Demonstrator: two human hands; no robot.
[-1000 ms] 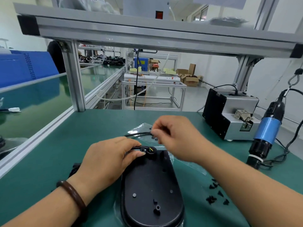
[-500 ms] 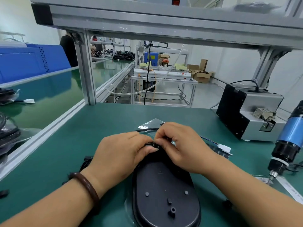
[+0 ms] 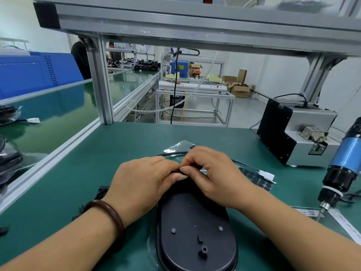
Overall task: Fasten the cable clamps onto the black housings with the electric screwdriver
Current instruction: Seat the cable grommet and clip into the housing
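A black oval housing [image 3: 195, 227] lies flat on the green mat in front of me. Both hands meet at its far end. My left hand [image 3: 142, 182] rests on the housing's left shoulder, thumb and fingers pinching the black cable [image 3: 172, 154] where it enters. My right hand [image 3: 213, 177] pinches the same spot from the right; the clamp itself is hidden under the fingers. The cable runs on to a white connector [image 3: 266, 175]. The blue electric screwdriver [image 3: 341, 173] hangs at the right, tip down, untouched.
A grey and black screw feeder box [image 3: 293, 133] stands at the back right. A clear bag with black round pads [image 3: 257, 179] lies right of my hands. Aluminium frame posts [image 3: 101, 83] and a rail edge the bench on the left. Black parts [image 3: 101, 192] sit left of the housing.
My right hand came down from the cable to meet my left hand at the housing's far end. The view shifted left, so the screwdriver now sits at the right edge.
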